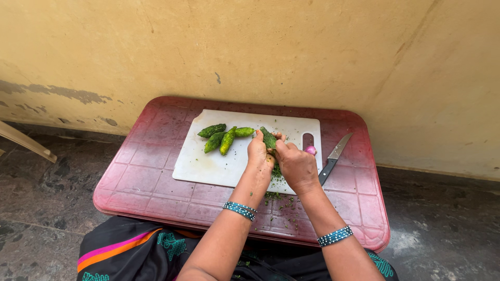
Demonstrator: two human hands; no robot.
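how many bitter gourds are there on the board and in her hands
5. Four lie in a cluster on the white cutting board. A fifth is gripped between the left hand and right hand. Others may be hidden beneath the hands.

green bumpy gourds (pixel 225 136), white cutting board (pixel 219 166), maroon gridded table (pixel 151 182)

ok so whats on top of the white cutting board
On the white cutting board lie four bitter gourds; a fifth gourd is held by the left hand and right hand. Green scrapings lie beneath them, partly hidden.
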